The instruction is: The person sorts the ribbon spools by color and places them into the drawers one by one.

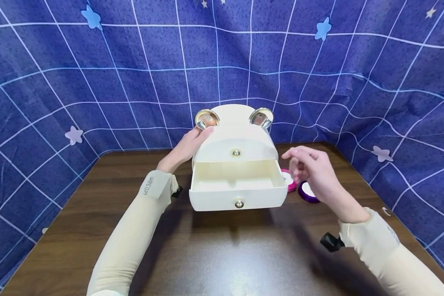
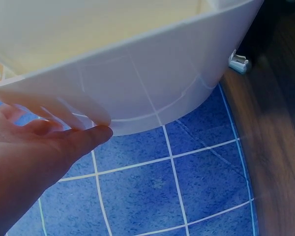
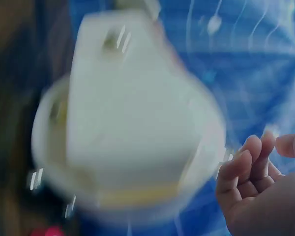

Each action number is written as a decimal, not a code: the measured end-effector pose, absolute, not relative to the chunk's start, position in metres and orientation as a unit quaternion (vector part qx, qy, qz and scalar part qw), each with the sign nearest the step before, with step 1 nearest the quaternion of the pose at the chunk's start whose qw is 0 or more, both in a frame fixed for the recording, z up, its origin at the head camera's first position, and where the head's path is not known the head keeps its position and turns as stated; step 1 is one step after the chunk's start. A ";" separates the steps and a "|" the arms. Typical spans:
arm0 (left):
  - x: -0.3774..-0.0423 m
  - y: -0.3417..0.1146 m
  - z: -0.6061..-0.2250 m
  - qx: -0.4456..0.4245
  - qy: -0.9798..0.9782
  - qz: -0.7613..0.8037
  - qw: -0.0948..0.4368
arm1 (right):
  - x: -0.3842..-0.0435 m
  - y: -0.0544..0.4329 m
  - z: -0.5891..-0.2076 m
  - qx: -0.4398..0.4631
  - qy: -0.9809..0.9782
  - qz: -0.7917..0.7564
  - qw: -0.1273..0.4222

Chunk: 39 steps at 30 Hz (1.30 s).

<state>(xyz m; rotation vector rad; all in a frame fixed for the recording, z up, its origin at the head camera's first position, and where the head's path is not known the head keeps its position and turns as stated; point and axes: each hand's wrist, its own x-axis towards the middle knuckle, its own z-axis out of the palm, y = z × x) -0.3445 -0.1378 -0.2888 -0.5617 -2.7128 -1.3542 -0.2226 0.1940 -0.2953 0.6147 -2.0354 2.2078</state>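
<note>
A white two-drawer box point(image 1: 232, 113) with a rounded top stands on the table. Two shiny gold, ear-like round pieces flank its top. The lower drawer point(image 1: 214, 201) is pulled out, and its visible inside holds nothing. Above it the upper drawer point(image 1: 216, 151) is closed; each front bears a metal knob. My left hand point(image 1: 188, 146) rests against the box's left side, its thumb near the left gold piece; in the left wrist view the fingers touch the white wall point(image 2: 152, 93). My right hand point(image 1: 314, 168), fingers loosely bent around nothing, hovers right of the box.
Partly behind my right hand lie a pink-rimmed round item point(image 1: 291, 185) and a purple-rimmed one point(image 1: 306, 196), both with white centres. A brown wooden table point(image 1: 133, 230) carries everything. Blue cloth point(image 1: 151, 82) with white lines hangs behind it.
</note>
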 end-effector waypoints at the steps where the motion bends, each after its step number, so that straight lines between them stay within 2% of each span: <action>1: -0.345 -0.138 -0.289 -0.182 -0.879 -0.440 0.029 | -0.230 0.201 -0.300 0.180 -0.678 0.710 0.058; 5: -0.346 -0.137 -0.289 -0.186 -0.879 -0.437 0.030 | -0.259 0.232 -0.327 0.120 -0.760 0.630 0.104; 10: -0.345 -0.137 -0.290 -0.184 -0.879 -0.438 0.024 | -0.278 0.262 -0.365 0.110 -0.928 0.334 0.127; 12: -0.345 -0.137 -0.290 -0.185 -0.879 -0.438 0.023 | -0.279 0.269 -0.376 0.115 -0.963 0.216 0.109; 15: -0.345 -0.138 -0.291 -0.184 -0.881 -0.436 0.024 | -0.277 0.275 -0.386 0.111 -0.982 0.143 0.045; 17: -0.345 -0.138 -0.292 -0.183 -0.883 -0.432 0.026 | -0.276 0.277 -0.390 0.109 -0.985 0.133 0.015; 20: -0.344 -0.137 -0.292 -0.182 -0.884 -0.429 0.029 | -0.276 0.278 -0.394 0.112 -0.985 0.129 0.004; 30: -0.345 -0.137 -0.291 -0.185 -0.883 -0.432 0.028 | -0.279 0.279 -0.392 0.107 -0.985 0.130 0.031; 39: -0.343 -0.138 -0.289 -0.178 -0.886 -0.426 0.036 | -0.277 0.271 -0.363 0.129 -0.980 0.137 0.063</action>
